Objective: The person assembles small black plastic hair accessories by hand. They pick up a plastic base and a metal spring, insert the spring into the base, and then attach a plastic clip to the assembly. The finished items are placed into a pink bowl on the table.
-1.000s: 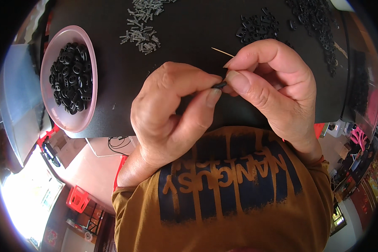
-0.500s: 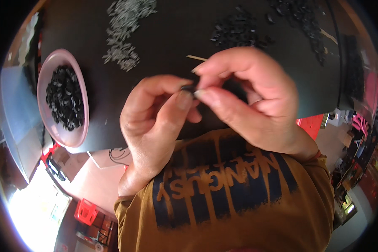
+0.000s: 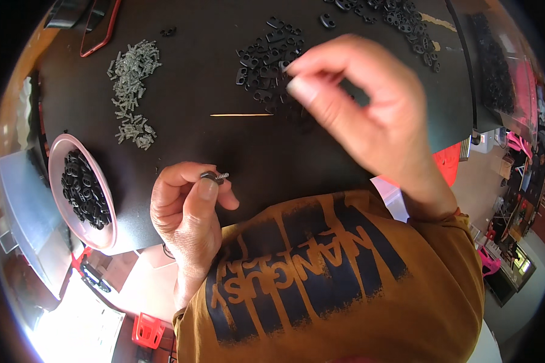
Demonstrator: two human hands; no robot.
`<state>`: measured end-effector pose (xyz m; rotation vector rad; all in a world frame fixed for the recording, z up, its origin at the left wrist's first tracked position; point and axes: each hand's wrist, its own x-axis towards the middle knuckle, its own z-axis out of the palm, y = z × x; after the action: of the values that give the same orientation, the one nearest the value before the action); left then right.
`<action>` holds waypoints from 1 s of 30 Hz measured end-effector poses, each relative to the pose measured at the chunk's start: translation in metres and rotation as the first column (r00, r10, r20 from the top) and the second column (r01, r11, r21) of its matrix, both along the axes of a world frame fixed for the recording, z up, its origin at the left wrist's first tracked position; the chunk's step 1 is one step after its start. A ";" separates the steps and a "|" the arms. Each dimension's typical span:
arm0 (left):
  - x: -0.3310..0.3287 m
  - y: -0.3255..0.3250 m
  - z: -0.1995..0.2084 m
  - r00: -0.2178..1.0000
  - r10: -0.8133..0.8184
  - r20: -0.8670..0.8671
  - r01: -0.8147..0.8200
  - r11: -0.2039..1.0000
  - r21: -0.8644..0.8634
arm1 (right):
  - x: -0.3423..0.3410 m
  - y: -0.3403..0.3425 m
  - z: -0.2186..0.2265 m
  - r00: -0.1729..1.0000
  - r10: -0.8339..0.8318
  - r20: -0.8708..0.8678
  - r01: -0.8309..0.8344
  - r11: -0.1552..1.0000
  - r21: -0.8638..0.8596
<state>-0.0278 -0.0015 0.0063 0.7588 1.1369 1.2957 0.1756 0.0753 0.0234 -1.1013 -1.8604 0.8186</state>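
Between the thumb and index finger of my left hand sits a small black cord lock part. A thin coil spring sticks out of it to the right. My right hand hovers at the right edge of a pile of black two-holed cord lock parts. Its thumb and index fingertips are slightly apart and a little blurred, with nothing visible between them; the other fingers curl behind. A loose heap of small metal springs lies on the dark table, far left of my hands.
A pink bowl of black pieces stands at the table's left edge. More black parts lie at the far right. A wooden toothpick rests mid-table. A red-edged phone lies at the far left.
My hands, together before, are now apart: the left moved down and left with the black part, the right to the black pile. The spring now shows clearly. The head view has shifted.
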 end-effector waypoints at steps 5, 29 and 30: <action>0.005 0.004 -0.002 1.000 -0.025 -0.007 0.025 1.000 -0.001 | 0.037 0.021 -0.003 0.935 -0.199 0.294 0.203 0.979 0.017; 0.006 0.009 0.008 0.977 -0.065 0.205 0.066 0.998 0.005 | 0.030 0.065 -0.015 0.715 -0.218 0.665 -0.233 0.822 0.519; 0.007 0.009 0.008 0.982 -0.052 0.182 0.054 0.999 -0.003 | 0.030 0.065 -0.016 0.719 -0.227 0.657 -0.229 0.815 0.533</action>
<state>-0.0208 0.0073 0.0144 0.6464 0.9679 1.2879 0.2058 0.1403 0.0075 -1.0572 -2.4891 -0.2879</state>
